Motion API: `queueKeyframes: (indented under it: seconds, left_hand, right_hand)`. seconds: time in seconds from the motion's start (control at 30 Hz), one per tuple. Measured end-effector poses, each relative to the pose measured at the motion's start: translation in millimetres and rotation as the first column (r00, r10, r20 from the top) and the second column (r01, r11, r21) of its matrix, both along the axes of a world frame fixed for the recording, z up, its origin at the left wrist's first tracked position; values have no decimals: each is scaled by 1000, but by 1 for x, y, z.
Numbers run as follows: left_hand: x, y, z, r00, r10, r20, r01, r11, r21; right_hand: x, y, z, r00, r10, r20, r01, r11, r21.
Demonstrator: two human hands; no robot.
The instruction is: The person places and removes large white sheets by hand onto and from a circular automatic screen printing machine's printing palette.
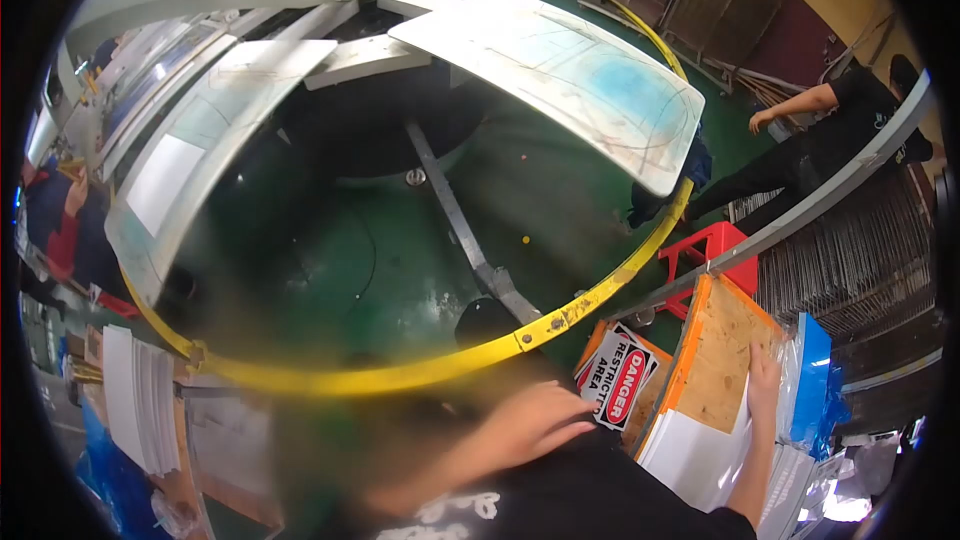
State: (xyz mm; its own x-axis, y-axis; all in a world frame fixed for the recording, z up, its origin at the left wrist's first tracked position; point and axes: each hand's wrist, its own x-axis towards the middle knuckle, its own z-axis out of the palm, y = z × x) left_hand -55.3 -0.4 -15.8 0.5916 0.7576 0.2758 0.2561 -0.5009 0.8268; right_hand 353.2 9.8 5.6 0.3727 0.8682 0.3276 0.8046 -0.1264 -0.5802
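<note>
Right hand (764, 380), at the lower right of the frame, is lying along the right side of an orange-edged wooden board (728, 350), at the upper corner of a white sheet (695, 462) that is partly covering the board; whether the fingers are pinching the sheet or merely touching it, I cannot tell. Left hand (535, 425), at the lower centre, is pointing bent fingers toward the printed danger sign (624, 380), which is lying just left of the board; contact or grip is not showing clearly. Yellow ring rail (565, 322) is curving across the centre. The step in hand is, by my judgement, handling sheet stock; the next move is probably calling for a sure edge hold that is keeping the sheet flat.
</note>
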Motion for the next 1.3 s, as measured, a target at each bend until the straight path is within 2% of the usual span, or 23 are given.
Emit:
queueKeyframes:
  seconds: [0.07, 0.13, 0.17, 0.2, 0.23, 0.3, 0.33, 0.37, 0.43, 0.47, 0.5, 0.57, 0.6, 0.63, 0.67, 0.73, 0.77, 0.83, 0.93, 1.03, 1.1, 1.2, 1.3]
  left_hand:
    - [20, 1, 13, 1000, 0, -28, -5, 985, -173]
    - [32, 0, 27, 999, 0, 45, 11, 973, -232]
    - [38, 1, 30, 997, 4, 81, 17, 966, -257]
    - [47, 0, 21, 985, 28, 170, 5, 982, -188]
    - [49, 0, 22, 982, 68, 177, -34, 981, -191]
    - [54, 1, 23, 969, 153, 192, -113, 973, -200]
    - [58, 4, 15, 932, 261, 251, -189, 941, -279]
    - [57, 5, 9, 904, 321, 281, -254, 934, -250]
    - [42, 12, 6, 836, 430, 340, -384, 902, -194]
    - [33, 15, 5, 776, 493, 393, -434, 870, -236]
    - [20, 19, 7, 769, 522, 370, -491, 852, -181]
    - [-11, 20, 11, 724, 650, 229, -550, 745, -377]
    - [-27, 20, 12, 684, 706, 185, -566, 673, -476]
    - [-41, 20, 11, 611, 766, 199, -552, 592, -587]
    - [-55, 20, 11, 487, 822, 296, -471, 533, -703]
    - [-91, 24, 7, 442, 818, 369, -372, 541, -754]
    - [-97, 32, 14, 416, 822, 390, -315, 532, -786]
    - [-117, 45, 12, 374, 766, 522, -376, 640, -670]
    - [-136, 75, 19, 298, 791, 535, -521, 604, -603]
    - [-164, 110, 19, 356, 809, 468, -676, 569, -468]
    - [-193, 136, 3, 409, 861, 302, -854, 478, -207]
    - [-239, 166, -6, 509, 860, -43, -823, 500, 270]
    - [-269, 181, -21, 437, 844, -310, -742, 533, 406]
  right_hand:
    - [-46, 35, 39, 995, 45, 88, -37, 996, -86]
    - [-117, 65, 78, 984, 87, 158, -76, 994, -73]
    - [-147, 78, 88, 982, 115, 151, -115, 993, -9]
    - [-174, 89, 95, 979, 145, 146, -155, 986, 57]
    - [-198, 98, 99, 975, 198, 99, -210, 969, 131]
    - [-222, 117, 102, 941, 286, 183, -319, 929, 189]
    - [-234, 121, 101, 929, 360, 89, -371, 901, 226]
    - [-242, 125, 101, 901, 434, -3, -417, 869, 267]
    - [-248, 134, 105, 870, 493, 12, -427, 740, 520]
    - [-252, 137, 107, 854, 519, 20, -414, 656, 631]
    - [-246, 135, 112, 901, 424, 90, -389, 700, 599]
    - [-221, 134, 100, 982, 162, 93, -187, 819, 543]
    - [-203, 128, 97, 984, 65, 167, -128, 906, 402]
    - [-181, 127, 84, 999, 30, 45, -43, 944, 327]
    - [-166, 124, 71, 995, 58, -81, -34, 960, 277]
    - [-136, 122, 34, 958, 125, -257, -100, 989, 108]
    - [-135, 121, 31, 898, 208, -388, -222, 975, 10]
    - [-143, 130, 12, 812, 341, -474, -381, 924, 12]
    - [-178, 162, 10, 778, 305, -549, -380, 925, -25]
    - [-220, 204, -1, 856, 448, -257, -437, 894, 100]
    - [-245, 232, -11, 859, 460, -226, -448, 888, 104]
    - [-274, 271, -37, 829, 519, -209, -483, 852, 201]
    - [-295, 293, -53, 826, 535, -179, -511, 844, 166]
